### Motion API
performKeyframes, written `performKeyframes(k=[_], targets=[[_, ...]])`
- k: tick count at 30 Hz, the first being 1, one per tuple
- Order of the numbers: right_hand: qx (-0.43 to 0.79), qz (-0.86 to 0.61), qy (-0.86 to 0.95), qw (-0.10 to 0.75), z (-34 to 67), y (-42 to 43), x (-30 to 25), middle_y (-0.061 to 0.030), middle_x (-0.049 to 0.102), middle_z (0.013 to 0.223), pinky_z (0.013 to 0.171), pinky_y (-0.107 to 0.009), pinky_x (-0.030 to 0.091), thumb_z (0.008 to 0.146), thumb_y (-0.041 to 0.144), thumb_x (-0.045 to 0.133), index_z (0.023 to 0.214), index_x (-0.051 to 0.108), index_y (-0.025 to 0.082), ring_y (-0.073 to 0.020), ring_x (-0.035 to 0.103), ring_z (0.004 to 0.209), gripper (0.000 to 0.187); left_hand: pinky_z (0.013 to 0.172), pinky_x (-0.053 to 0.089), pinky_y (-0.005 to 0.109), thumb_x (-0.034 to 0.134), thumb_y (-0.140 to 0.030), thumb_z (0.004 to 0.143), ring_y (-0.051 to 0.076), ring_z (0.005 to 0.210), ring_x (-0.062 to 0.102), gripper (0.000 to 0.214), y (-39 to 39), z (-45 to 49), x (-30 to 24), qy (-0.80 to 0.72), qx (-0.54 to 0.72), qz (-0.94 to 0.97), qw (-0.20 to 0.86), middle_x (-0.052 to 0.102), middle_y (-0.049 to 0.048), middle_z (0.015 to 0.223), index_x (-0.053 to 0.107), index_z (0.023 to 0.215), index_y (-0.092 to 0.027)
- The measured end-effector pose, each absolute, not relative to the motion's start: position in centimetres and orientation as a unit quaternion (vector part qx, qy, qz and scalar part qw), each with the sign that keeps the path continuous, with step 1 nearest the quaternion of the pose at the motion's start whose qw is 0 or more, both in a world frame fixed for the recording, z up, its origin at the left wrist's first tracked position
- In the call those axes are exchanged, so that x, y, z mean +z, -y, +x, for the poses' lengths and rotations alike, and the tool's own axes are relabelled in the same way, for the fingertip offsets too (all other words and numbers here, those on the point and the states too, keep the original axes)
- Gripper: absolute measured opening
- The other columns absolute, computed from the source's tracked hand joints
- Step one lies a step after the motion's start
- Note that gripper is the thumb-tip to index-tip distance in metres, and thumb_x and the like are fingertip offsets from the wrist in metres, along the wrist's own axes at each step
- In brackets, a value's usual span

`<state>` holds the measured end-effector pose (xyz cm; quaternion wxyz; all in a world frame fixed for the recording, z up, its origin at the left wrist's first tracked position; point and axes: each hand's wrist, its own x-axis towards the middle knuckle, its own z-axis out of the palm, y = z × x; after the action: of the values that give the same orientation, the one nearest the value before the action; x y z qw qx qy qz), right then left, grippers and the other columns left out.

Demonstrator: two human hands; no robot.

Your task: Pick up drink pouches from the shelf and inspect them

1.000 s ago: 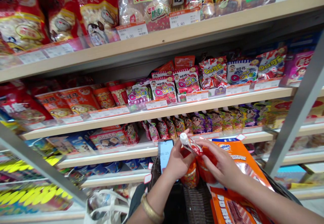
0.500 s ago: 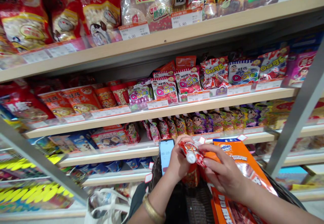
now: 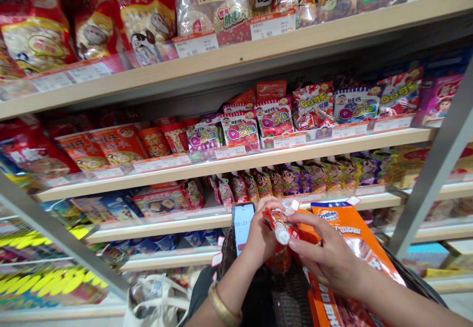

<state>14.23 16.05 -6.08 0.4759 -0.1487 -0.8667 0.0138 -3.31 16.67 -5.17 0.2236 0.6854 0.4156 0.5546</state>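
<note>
A small red pouch with a white cap [image 3: 280, 225] is held between both hands, cap pointing down toward me. My left hand [image 3: 260, 233] curls round the pouch's upper end and also holds a phone [image 3: 243, 226] with a lit screen. My right hand [image 3: 325, 256] pinches the pouch near the cap from the right. Below the hands sits a dark woven basket [image 3: 284, 297] with orange packets [image 3: 345, 233] and more red pouches inside.
Store shelves full of snack bags and price tags rise in front of me. A row of similar pouches [image 3: 295, 177] hangs just above the hands. Grey metal struts [image 3: 436, 164] cross at right and left. A white plastic bag [image 3: 151, 302] hangs lower left.
The pouch has been turned over: its white cap pointed up a second ago and now points down. Both hands stayed in place over the basket.
</note>
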Motion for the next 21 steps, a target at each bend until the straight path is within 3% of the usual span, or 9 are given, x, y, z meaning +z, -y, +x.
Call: performKeyframes(k=[5, 12, 17, 21], targets=[[0.015, -0.148, 0.865, 0.479, 14.2, -15.9, -5.7, -0.0043, 0.055, 0.129, 0.086, -0.042, 0.053, 0.079, 0.003, 0.053, 0.128, 0.047, 0.042, -0.0235, 0.058, 0.114, 0.063, 0.089, 0.043, 0.037, 0.065, -0.032, 0.074, 0.021, 0.093, 0.055, 0.014, -16.6, -3.5, -5.1, -0.414, 0.548, 0.69, 0.229, 0.056, 0.0059, 0.097, 0.06, 0.081, -0.02], [-0.029, -0.143, 0.845, 0.515, 14.0, -16.5, -5.8, -0.0058, 0.061, 0.114, 0.079, -0.033, 0.055, 0.082, 0.003, 0.051, 0.125, 0.05, 0.035, -0.0183, 0.062, 0.101, 0.054, 0.088, 0.044, 0.037, 0.064, -0.027, 0.074, 0.021, 0.097, 0.055, 0.014, -17.0, -3.2, -6.0, -0.412, 0.574, 0.678, 0.202, 0.055, 0.0055, 0.101, 0.061, 0.086, -0.02], [-0.048, -0.163, 0.847, 0.504, 13.8, -16.7, -4.9, -0.0083, 0.064, 0.102, 0.077, -0.034, 0.055, 0.083, 0.007, 0.053, 0.112, 0.056, 0.025, -0.0193, 0.063, 0.093, 0.035, 0.087, 0.044, 0.035, 0.061, -0.025, 0.078, 0.02, 0.097, 0.055, 0.015, -16.7, -3.6, -5.2, -0.401, 0.591, 0.682, 0.157, 0.051, 0.006, 0.106, 0.061, 0.093, -0.021], [-0.042, -0.145, 0.847, 0.51, 12.3, -16.5, -2.2, -0.0087, 0.065, 0.098, 0.075, -0.032, 0.055, 0.085, 0.009, 0.052, 0.106, 0.057, 0.023, -0.0191, 0.063, 0.089, 0.026, 0.097, 0.04, 0.038, 0.056, -0.019, 0.08, 0.023, 0.111, 0.049, 0.022, -15.3, -6.0, -2.8, -0.397, 0.566, 0.715, 0.104, 0.047, 0.0089, 0.113, 0.058, 0.103, -0.021]])
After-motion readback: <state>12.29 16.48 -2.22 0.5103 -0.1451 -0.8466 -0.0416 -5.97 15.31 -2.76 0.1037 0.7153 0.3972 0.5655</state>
